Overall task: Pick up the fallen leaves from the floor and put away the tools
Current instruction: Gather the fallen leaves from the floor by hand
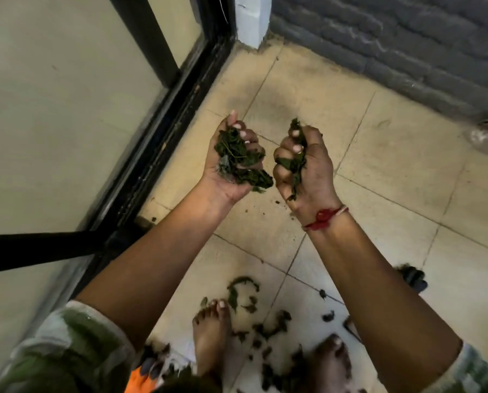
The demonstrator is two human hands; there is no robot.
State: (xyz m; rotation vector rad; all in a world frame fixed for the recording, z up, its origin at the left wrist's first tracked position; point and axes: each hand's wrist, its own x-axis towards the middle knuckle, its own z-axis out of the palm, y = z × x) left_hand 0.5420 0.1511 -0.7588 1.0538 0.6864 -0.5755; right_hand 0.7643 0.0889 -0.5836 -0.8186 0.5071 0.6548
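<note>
A clump of leaves [238, 158], dark green with thin stems, lies in the cupped palm of the left hand [221, 181]. That hand is turned palm up, with its fingers curled over the top of the clump and some leaves spilling past the heel of the palm. Just beside it, with a narrow gap between, the right hand [315, 171] grips a smaller bunch of leaves [294, 165]. Its fingers are folded tightly round the bunch, and bits stick out above the knuckles and below the little finger. A red thread [323, 217] is tied round the right wrist. Both hands are held up over the tiled floor [379, 194], which shows crumbs of dirt beneath them. Well below the hands, nearer the person, loose leaves [268, 327] lie scattered on the tiles around two bare feet [210, 330]. To the outer side of the left hand runs a black door frame [157, 131] with glass panels. Beyond the fingertips of both hands stands a grey brick wall [393, 43]. Under the left elbow, at the picture's lower edge, an orange thing [140, 377] shows, too blurred to identify.
</note>
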